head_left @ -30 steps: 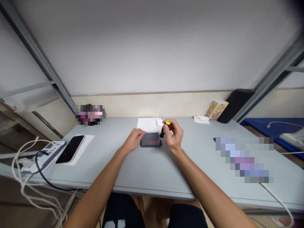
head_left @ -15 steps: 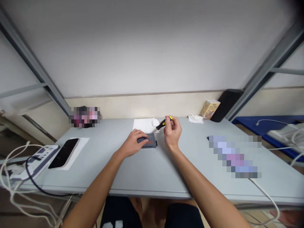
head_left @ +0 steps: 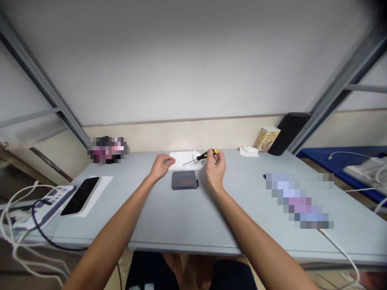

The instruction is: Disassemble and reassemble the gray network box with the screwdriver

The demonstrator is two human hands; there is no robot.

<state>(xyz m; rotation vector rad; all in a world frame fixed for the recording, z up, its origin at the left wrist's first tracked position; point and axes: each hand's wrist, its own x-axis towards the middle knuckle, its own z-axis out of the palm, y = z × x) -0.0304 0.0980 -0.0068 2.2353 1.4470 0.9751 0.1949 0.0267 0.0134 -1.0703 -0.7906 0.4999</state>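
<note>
My right hand (head_left: 215, 169) is closed around the black and yellow handle of a screwdriver (head_left: 203, 156), its thin metal shaft pointing left over the white paper (head_left: 179, 160). At the left edge of that paper is my left hand (head_left: 161, 166), thumb and fingers pinched together; anything between them is too small to make out. A dark grey metal box (head_left: 184, 180) with red lettering and a row of vent slots lies flat on the table in front of the paper, touched by neither hand. Partly behind the screwdriver, a small white object (head_left: 196, 155) rests on the paper.
A phone (head_left: 81, 195) and a power strip (head_left: 45, 207) with tangled cables lie at the left. Crumpled tissue (head_left: 249, 151), a yellow carton (head_left: 267, 139) and a black cylinder (head_left: 288, 133) stand at the back right. Blurred-out items occupy the back left and right.
My left hand has left the grey box and moved back and left to the paper's edge. The screwdriver has lifted off the box, its tip now over the paper.
</note>
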